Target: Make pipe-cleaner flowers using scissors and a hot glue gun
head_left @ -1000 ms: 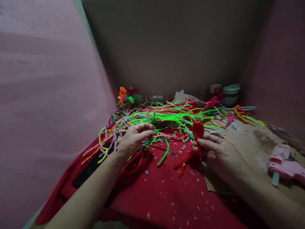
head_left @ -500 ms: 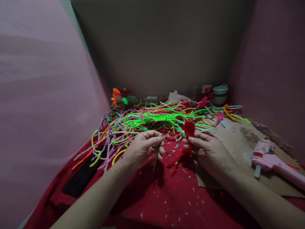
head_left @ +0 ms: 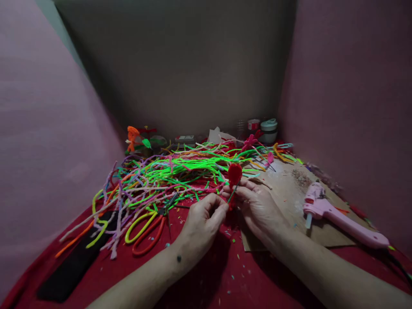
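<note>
A red fuzzy petal of pipe cleaner [head_left: 234, 173] stands upright, pinched low down between the thumb and fingers of my right hand [head_left: 260, 210]. My left hand [head_left: 206, 221] is closed in a pinch on a thin dark green stem [head_left: 232, 194], which slants up against the petal's base. Both hands meet above the red cloth [head_left: 206, 274], their fingertips close together. The lower end of the petal is mostly hidden behind the fingers. Scissors with a yellow and a red handle loop [head_left: 151, 234] lie left of my left hand.
Behind the hands spreads a pile of colourful pipe cleaners [head_left: 186, 169]. To the right, a pink glue gun [head_left: 343, 219] lies on a cardboard sheet [head_left: 277, 184]. A black flat object [head_left: 74, 266] is at left. A lidded cup [head_left: 268, 131] and an orange pipe-cleaner flower [head_left: 131, 137] stand at the back.
My left hand has brought the green stem right, up against the base of the red petal. The view has shifted right, and the scissors now show.
</note>
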Motion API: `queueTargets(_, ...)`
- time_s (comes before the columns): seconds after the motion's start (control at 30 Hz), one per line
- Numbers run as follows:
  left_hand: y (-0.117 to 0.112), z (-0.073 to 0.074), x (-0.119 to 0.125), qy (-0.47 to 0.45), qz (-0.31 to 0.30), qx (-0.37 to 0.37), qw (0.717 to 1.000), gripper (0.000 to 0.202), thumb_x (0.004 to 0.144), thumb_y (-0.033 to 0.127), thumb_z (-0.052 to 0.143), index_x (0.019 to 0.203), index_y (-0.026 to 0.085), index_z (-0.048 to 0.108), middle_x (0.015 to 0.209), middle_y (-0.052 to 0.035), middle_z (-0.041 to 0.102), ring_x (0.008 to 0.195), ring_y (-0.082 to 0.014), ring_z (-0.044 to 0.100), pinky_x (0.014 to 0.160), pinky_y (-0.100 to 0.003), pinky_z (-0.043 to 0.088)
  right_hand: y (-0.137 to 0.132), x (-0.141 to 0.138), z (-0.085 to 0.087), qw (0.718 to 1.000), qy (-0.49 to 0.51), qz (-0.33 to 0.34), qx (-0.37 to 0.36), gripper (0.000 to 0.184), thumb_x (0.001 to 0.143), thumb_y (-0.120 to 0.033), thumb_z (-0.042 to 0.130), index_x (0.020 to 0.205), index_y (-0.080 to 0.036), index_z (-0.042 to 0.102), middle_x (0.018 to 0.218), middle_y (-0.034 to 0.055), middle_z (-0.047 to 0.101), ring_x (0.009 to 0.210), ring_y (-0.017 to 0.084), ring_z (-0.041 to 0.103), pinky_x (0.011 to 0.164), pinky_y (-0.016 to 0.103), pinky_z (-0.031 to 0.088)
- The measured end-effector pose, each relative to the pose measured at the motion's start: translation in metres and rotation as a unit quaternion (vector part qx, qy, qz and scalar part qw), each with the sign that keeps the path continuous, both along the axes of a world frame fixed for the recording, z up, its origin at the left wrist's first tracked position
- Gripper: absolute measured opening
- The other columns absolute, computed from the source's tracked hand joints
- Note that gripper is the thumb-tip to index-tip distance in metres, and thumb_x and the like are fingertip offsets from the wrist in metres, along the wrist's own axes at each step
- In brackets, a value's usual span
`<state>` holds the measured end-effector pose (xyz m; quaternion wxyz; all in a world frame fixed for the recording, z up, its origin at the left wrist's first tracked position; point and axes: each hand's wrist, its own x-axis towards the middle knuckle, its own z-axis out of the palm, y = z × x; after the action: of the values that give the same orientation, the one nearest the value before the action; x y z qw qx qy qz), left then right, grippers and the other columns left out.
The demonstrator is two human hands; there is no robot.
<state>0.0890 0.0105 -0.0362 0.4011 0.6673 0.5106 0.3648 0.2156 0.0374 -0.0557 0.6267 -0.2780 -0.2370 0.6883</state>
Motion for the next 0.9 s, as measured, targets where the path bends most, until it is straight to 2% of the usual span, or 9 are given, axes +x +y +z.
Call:
queueTargets(0.2, -0.002, -0.011, -0.002, 0.037, 0.009, 0.061, 0.997, 0.02, 0.084, 0.032, 0.046, 0.071, 0.017, 0.05, 0.057, 0.0043, 0.045, 0.05, -0.0076, 0.038, 0.047, -0.019, 0.032, 0.004, 0.0, -0.003, 0.998, 0.046, -0.017, -0.031, 0.02, 0.056, -0.009, 0.067, 0.074, -0.015, 0.061, 0.065, -0.0001, 0.068, 0.061, 0.014, 0.063, 0.063, 0.026, 0.049)
queueTargets(0.37, 0.002, -0.017, -0.001, 0.052, 0.017, 0.042, 0.998, 0.022, 0.084, 0.032, 0.045, 0.069, 0.018, 0.048, 0.054, 0.0051, 0.045, 0.046, -0.0072, 0.038, 0.045, -0.019, 0.031, 0.003, -0.001, -0.003, 0.997, 0.07, -0.014, -0.012, 0.021, 0.058, -0.008, 0.067, 0.077, -0.015, 0.062, 0.067, 0.0, 0.069, 0.067, 0.015, 0.065, 0.068, 0.028, 0.05)
queueTargets(0.6, 0.004, -0.014, 0.0, 0.07, 0.011, 0.045, 0.996, 0.02, 0.082, 0.031, 0.047, 0.068, 0.018, 0.05, 0.052, 0.0054, 0.045, 0.045, -0.0078, 0.039, 0.044, -0.018, 0.031, 0.005, 0.0, -0.003, 0.998, 0.06, 0.003, -0.03, 0.021, 0.059, -0.008, 0.068, 0.078, -0.015, 0.062, 0.067, 0.0012, 0.069, 0.065, 0.016, 0.066, 0.066, 0.028, 0.05)
queueTargets(0.77, 0.004, -0.014, -0.001, 0.121, 0.007, 0.115, 0.986, 0.018, 0.083, 0.027, 0.047, 0.069, 0.017, 0.052, 0.057, 0.0034, 0.048, 0.051, -0.0084, 0.042, 0.048, -0.018, 0.034, 0.005, 0.001, -0.003, 0.999, 0.039, 0.005, -0.031, 0.023, 0.057, -0.009, 0.072, 0.078, -0.014, 0.062, 0.065, 0.0013, 0.069, 0.062, 0.015, 0.066, 0.064, 0.026, 0.051)
queueTargets(0.9, 0.005, -0.017, -0.004, 0.188, -0.002, 0.211, 0.959, 0.015, 0.083, 0.021, 0.047, 0.069, 0.017, 0.052, 0.059, 0.0029, 0.05, 0.052, -0.0086, 0.045, 0.05, -0.019, 0.036, 0.004, 0.0, -0.003, 0.999, 0.029, 0.004, -0.025, 0.025, 0.057, -0.012, 0.073, 0.08, -0.014, 0.062, 0.067, 0.0021, 0.07, 0.062, 0.016, 0.067, 0.061, 0.026, 0.052)
